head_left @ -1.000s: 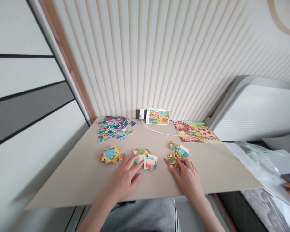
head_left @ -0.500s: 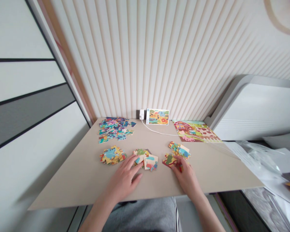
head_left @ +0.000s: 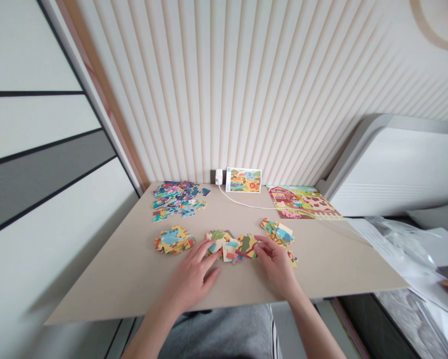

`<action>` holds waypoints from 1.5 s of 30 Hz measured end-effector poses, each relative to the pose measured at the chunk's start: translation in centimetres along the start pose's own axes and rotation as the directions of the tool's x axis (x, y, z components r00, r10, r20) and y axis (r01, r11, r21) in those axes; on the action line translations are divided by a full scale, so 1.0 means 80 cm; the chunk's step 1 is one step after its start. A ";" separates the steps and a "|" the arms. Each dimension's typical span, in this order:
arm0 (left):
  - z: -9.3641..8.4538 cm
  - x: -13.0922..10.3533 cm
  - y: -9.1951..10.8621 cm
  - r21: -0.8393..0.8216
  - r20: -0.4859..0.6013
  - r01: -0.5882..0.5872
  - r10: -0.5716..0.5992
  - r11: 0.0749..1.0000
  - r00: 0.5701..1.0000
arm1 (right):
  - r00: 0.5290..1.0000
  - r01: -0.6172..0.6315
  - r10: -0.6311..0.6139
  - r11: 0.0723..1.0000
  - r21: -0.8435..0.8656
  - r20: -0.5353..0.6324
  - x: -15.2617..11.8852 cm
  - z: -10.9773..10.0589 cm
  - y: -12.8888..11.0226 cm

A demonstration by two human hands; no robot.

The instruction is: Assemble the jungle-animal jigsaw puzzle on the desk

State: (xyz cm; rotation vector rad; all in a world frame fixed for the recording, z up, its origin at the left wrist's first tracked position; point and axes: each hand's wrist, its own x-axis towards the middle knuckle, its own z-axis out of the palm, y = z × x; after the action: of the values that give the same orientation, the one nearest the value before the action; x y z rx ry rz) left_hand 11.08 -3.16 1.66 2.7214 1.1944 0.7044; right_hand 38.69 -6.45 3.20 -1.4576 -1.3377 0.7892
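Observation:
My left hand (head_left: 197, 271) lies with fingers spread, its fingertips on the middle pile of puzzle pieces (head_left: 218, 240). Between thumb and fingers, my right hand (head_left: 274, 259) grips a green and yellow puzzle piece (head_left: 247, 245) by its right edge. That piece touches or overlaps a pale piece with blue and pink (head_left: 230, 251) at the middle pile's right side. Left of my left hand sits a pile of yellow and blue pieces (head_left: 173, 239). Another small pile (head_left: 279, 232) lies just beyond my right hand, and a loose piece (head_left: 292, 258) shows to its right, partly hidden.
Dark blue and purple pieces (head_left: 177, 197) are heaped at the back left. A picture card (head_left: 243, 180) leans on the wall beside a white charger (head_left: 219, 177), whose cable crosses the table (head_left: 134, 259). A farm picture (head_left: 302, 203) lies at the back right.
My right hand has moved left with the green and yellow piece, bringing it up to the middle pile. A loose piece is now uncovered on the right. My left hand has stayed in place.

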 end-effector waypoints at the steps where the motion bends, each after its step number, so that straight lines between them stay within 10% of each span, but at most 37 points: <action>1: 0.000 0.000 0.000 0.000 -0.003 -0.001 0.001 1.000 1.000 | 1.000 0.011 -0.012 0.996 -0.084 -0.013 0.002 0.001 -0.001; 9: 0.000 0.001 0.000 -0.004 0.025 0.006 -0.006 1.000 1.000 | 0.935 0.003 -0.215 0.798 -0.602 -0.281 0.007 -0.069 0.031; 17: 0.001 0.001 -0.002 0.005 0.015 -0.006 0.006 1.000 1.000 | 0.969 -0.058 -0.124 0.728 -0.683 -0.214 0.040 -0.125 0.075; 26: 0.002 0.000 -0.002 -0.013 0.026 0.014 -0.014 1.000 1.000 | 0.937 0.000 -0.245 0.715 -0.699 -0.251 0.041 -0.108 0.051; 33: 0.003 0.000 -0.003 -0.010 0.023 0.012 -0.011 1.000 1.000 | 0.938 0.342 -0.300 0.740 -0.579 0.171 0.006 -0.029 0.002; 39: 0.001 -0.001 -0.001 -0.004 0.040 0.010 -0.009 1.000 0.999 | 0.965 0.044 -0.222 0.661 -0.749 -0.139 0.032 -0.077 0.040; 45: 0.003 0.000 -0.002 -0.012 0.031 0.012 -0.012 1.000 0.999 | 0.971 -0.073 -0.126 0.658 -0.750 -0.205 0.038 -0.112 0.074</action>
State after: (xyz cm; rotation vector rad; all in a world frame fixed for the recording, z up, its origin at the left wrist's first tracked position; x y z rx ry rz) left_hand 11.07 -2.99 1.43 2.7022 1.1950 0.6634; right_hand 49.55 -5.08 0.96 -2.0890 -1.5715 -0.0366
